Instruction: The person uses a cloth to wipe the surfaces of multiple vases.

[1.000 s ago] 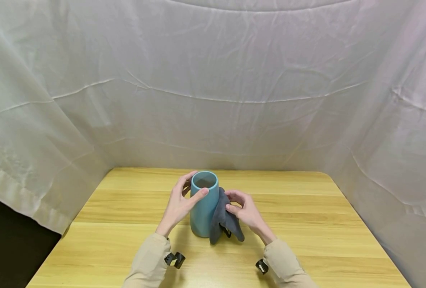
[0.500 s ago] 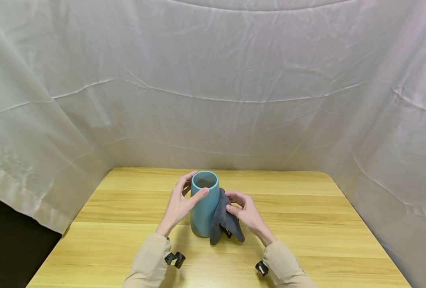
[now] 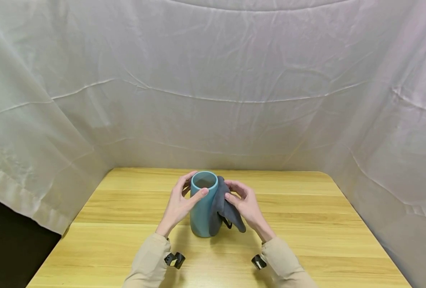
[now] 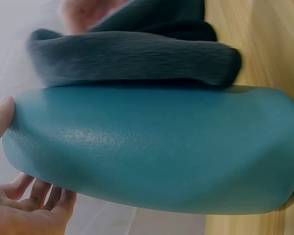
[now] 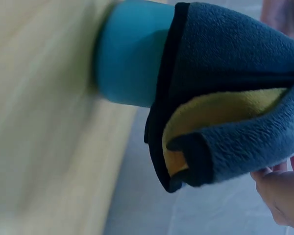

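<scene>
A tall blue vase (image 3: pixel 200 218) stands upright on the wooden table, its round mouth uppermost. My left hand (image 3: pixel 178 202) grips it near the top, thumb at the rim and fingers round the far left side. Against the vase's right side lies a dark grey cloth (image 3: pixel 221 204), which my right hand (image 3: pixel 248 206) holds between thumb and fingers. In the right wrist view the folded cloth (image 5: pixel 230 44) shows a yellow underside and a dark edging. The left wrist view has the cloth (image 4: pixel 132 58) along the smooth side of the vase (image 4: pixel 152 147).
The light wooden table (image 3: pixel 324 224) extends to both sides of the vase. Pale grey curtains (image 3: pixel 227 120) hang behind it and at the left and right. A black wrist-camera mount (image 3: pixel 175 260) sits at the left cuff, and another (image 3: pixel 259 262) at the right.
My right hand and the cloth have slid up along the vase's right side, so the cloth's top now reaches nearly to the rim. The left hand and the vase have stayed put.
</scene>
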A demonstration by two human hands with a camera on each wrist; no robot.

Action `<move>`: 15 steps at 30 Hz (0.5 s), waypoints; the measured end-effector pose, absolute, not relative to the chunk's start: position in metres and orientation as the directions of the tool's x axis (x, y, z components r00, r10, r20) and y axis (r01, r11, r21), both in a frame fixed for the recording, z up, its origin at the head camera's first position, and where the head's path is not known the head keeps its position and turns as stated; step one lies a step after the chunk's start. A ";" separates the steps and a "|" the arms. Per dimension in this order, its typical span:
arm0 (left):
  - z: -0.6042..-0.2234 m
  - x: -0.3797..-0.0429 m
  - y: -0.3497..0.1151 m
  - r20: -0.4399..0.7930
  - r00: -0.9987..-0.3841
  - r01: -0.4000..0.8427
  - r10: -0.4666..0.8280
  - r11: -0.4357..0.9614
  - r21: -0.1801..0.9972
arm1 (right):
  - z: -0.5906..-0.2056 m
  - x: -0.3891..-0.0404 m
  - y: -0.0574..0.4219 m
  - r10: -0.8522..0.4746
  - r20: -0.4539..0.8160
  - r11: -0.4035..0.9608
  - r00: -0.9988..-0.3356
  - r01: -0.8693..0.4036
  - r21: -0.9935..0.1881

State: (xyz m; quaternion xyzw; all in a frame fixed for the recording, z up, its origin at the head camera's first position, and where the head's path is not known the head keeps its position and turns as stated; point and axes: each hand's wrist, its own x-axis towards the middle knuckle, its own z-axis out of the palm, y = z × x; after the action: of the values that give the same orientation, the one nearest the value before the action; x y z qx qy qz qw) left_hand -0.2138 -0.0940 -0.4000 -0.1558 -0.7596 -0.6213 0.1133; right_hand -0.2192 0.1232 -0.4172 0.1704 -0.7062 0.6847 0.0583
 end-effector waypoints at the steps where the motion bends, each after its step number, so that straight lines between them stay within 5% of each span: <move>1: -0.400 -0.214 -0.094 0.367 -0.925 0.379 0.096 0.179 0.908 | -0.414 -0.219 0.122 -0.159 0.334 -0.006 -0.929 -0.338 -0.941; 15: -0.401 -0.214 -0.094 0.369 -0.924 0.381 0.100 0.174 0.908 | -0.404 -0.217 0.121 -0.159 0.347 -0.032 -0.924 -0.347 -0.937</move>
State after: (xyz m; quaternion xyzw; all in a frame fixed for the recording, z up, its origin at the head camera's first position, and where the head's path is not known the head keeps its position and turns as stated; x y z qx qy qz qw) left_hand -0.2143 -0.0945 -0.4007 -0.1586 -0.7578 -0.6227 0.1130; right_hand -0.2173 0.1214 -0.4045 0.1825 -0.6925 0.6947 0.0677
